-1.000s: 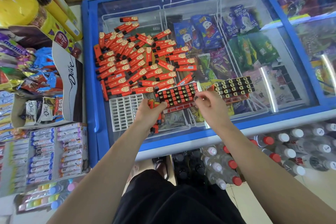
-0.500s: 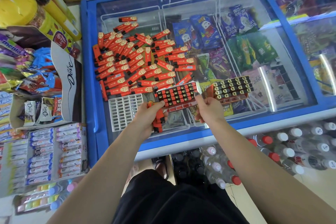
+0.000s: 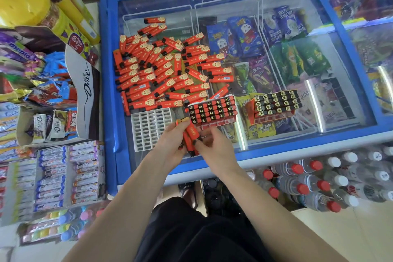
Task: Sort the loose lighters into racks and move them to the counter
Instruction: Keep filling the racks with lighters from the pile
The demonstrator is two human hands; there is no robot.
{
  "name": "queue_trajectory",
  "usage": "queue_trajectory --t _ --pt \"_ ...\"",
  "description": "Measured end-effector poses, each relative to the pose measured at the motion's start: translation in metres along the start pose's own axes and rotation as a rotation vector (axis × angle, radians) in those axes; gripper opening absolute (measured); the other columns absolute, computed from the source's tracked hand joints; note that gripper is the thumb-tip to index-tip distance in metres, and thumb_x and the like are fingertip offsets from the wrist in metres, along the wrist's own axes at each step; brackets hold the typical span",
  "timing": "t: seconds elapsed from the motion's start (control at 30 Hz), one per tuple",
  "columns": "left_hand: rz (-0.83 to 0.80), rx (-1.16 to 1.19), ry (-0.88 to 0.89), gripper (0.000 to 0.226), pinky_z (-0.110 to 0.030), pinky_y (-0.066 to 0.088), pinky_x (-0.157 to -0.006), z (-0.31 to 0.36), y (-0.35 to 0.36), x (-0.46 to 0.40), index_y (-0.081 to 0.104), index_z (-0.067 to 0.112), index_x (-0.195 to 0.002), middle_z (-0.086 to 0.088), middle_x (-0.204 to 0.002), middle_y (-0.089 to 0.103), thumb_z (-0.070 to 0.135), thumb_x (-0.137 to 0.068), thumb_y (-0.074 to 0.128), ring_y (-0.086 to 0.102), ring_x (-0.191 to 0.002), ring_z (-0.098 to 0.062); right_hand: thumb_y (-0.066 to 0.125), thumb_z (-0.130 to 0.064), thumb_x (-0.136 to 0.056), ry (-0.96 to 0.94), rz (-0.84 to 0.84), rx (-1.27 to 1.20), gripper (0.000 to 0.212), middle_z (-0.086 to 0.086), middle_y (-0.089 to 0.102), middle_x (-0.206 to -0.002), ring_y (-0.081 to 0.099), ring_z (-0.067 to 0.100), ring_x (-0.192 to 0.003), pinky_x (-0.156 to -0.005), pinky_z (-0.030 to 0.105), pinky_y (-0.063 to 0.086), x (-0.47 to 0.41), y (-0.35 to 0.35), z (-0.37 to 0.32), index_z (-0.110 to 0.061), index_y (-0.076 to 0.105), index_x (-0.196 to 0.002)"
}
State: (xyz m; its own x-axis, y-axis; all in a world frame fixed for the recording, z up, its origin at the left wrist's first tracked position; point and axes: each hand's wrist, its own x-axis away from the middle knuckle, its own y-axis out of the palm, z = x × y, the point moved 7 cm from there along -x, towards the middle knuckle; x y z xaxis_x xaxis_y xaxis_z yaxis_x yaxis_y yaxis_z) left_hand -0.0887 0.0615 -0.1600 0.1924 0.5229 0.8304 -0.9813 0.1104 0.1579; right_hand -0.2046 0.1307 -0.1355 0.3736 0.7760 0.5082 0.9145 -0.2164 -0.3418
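loose red lighters heaped on the freezer lid, behind two filled racks and one empty white rack

My only view was the head cam, wide-angle, looking steeply down and toward 12 o'clock, close over the freezer lid.

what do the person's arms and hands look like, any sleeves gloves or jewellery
Both forearms are bare up to the frame edge, with no sleeves in view. The left hand and right hand wear no gloves; no rings, watch or bracelet show. The right hand's fingers have dark-painted nails.
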Motion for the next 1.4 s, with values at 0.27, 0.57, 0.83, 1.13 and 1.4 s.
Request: queue_trajectory --t 0.27,0.57,0.83,1.13,1.4 --pt "-0.016 -0.040 0.033 0.015 -0.042 0.061 -0.090 -0.008 -0.003 0.003 0.062 0.005 -0.113 -0.017 -0.095 0.076 0.018 -0.109 0.055 0.071 -0.085 -0.024 0.068 -0.010 -0.090 0.022 0.110 -0.135 0.015 0.002 0.068 -0.089 0.069 0.025 -0.088 -0.081 0.043 0.058 -0.004 -0.018 0.005 -0.025 0.067 -0.093" --pt "0.018 -0.133 0.068 0.013 -0.026 0.050 -0.052 0.004 -0.010 -0.003 0.060 0.007 -0.103 -0.006 -0.074 0.057 0.019 -0.106 0.061 0.052 -0.055 -0.014 0.066 -0.001 -0.087 -0.130 0.227 0.014 0.027 0.000 0.068 -0.098 0.065 0.014 -0.079 -0.069 0.023 0.048 -0.009 -0.049 0.002 -0.025 0.070 -0.100" --pt "0.027 -0.254 0.113 0.026 -0.025 0.049 -0.047 0.015 0.000 -0.015 0.060 0.002 -0.117 -0.002 -0.067 0.058 0.021 -0.100 0.068 0.052 -0.049 -0.011 0.071 -0.003 -0.088 -0.330 0.237 0.186 0.022 -0.002 0.066 -0.104 0.066 0.002 -0.082 -0.079 0.016 0.054 -0.013 -0.031 -0.013 -0.016 0.077 -0.105" --pt "0.011 -0.356 0.153 0.029 -0.024 0.049 -0.048 0.022 -0.001 -0.021 0.058 0.004 -0.121 -0.004 -0.071 0.059 0.020 -0.100 0.069 0.053 -0.048 -0.012 0.071 -0.002 -0.091 -0.358 0.343 0.125 0.021 0.000 0.066 -0.105 0.066 0.005 -0.088 -0.079 0.016 0.055 -0.008 -0.036 -0.015 -0.010 0.074 -0.110" --pt "0.002 -0.407 0.196 0.020 -0.023 0.049 -0.047 0.026 -0.001 -0.021 0.057 0.008 -0.111 -0.003 -0.067 0.059 0.020 -0.100 0.069 0.054 -0.047 -0.011 0.074 -0.005 -0.090 -0.227 0.292 0.035 0.019 0.001 0.068 -0.100 0.068 0.009 -0.087 -0.074 0.010 0.051 -0.014 -0.018 -0.014 -0.017 0.068 -0.103"
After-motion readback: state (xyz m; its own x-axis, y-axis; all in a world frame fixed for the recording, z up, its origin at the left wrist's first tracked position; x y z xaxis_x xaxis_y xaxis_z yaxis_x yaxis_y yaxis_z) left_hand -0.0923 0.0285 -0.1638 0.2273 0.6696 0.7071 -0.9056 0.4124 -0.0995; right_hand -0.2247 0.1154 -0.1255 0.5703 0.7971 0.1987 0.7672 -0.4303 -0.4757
